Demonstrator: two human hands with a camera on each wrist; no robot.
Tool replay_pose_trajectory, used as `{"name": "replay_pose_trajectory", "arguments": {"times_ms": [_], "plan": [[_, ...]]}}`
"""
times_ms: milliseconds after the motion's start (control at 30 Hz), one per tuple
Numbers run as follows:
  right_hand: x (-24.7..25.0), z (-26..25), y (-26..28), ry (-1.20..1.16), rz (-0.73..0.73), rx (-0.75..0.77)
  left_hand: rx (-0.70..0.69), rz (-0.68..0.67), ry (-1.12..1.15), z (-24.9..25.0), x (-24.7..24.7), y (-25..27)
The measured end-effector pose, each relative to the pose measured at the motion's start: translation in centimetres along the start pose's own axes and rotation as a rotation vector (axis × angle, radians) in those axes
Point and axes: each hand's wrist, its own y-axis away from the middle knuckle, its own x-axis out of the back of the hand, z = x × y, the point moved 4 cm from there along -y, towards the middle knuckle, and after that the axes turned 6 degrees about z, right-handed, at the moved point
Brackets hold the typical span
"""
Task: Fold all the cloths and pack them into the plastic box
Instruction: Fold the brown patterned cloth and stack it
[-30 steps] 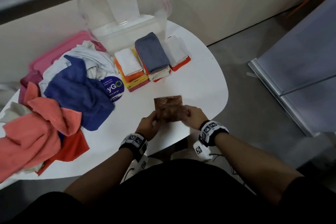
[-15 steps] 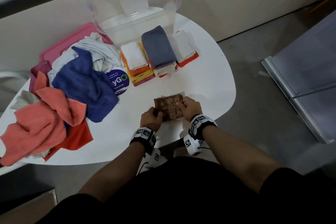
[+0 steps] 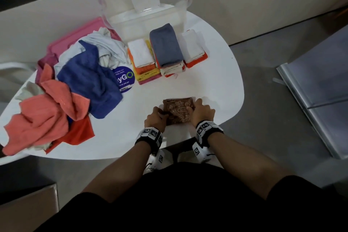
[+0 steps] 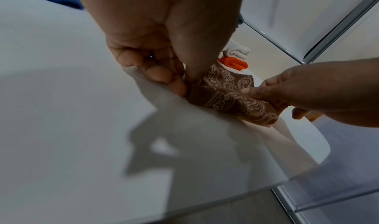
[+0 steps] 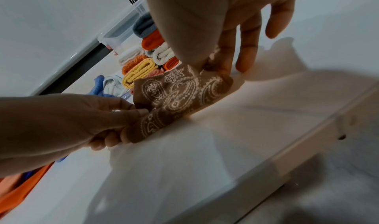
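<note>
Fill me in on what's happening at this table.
A person is folding a brown paisley cloth on the white table, the left hand and right hand pinching its two ends. Three folded stacks sit before the clear plastic box, not packed. An unfolded pile waits on the left.

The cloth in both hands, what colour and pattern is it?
Brown cloth with a pale paisley print, clearest in the right wrist view.

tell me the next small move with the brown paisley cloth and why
Probably fold it in half once more. Both hands, left hand and right hand, pinch the brown paisley cloth at opposite edges, and it lies flat on the table, not yet as compact as the folded stacks beside the plastic box.
</note>
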Motion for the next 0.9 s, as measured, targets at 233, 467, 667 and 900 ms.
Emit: {"name": "replay_pose_trajectory", "arguments": {"times_ms": [233, 467, 667, 900], "plan": [[0.4, 0.6, 0.1, -0.146, -0.142, -0.027, -0.415, -0.004, -0.388, 3.4, 0.8, -1.3], [1.1, 1.7, 1.3, -0.317, -0.151, -0.116, -0.491, -0.259, -0.44, 5.1, 0.2, -1.8], [1.8, -0.2, 1.8, -0.128, -0.125, 0.038, -0.376, -0.465, -0.146, 5.2, 0.2, -1.9], [3.8, -3.4, -0.2, -0.194, -0.35, 0.163, -0.351, -0.336, 0.137, 9.1, 3.4, -3.6]]}}
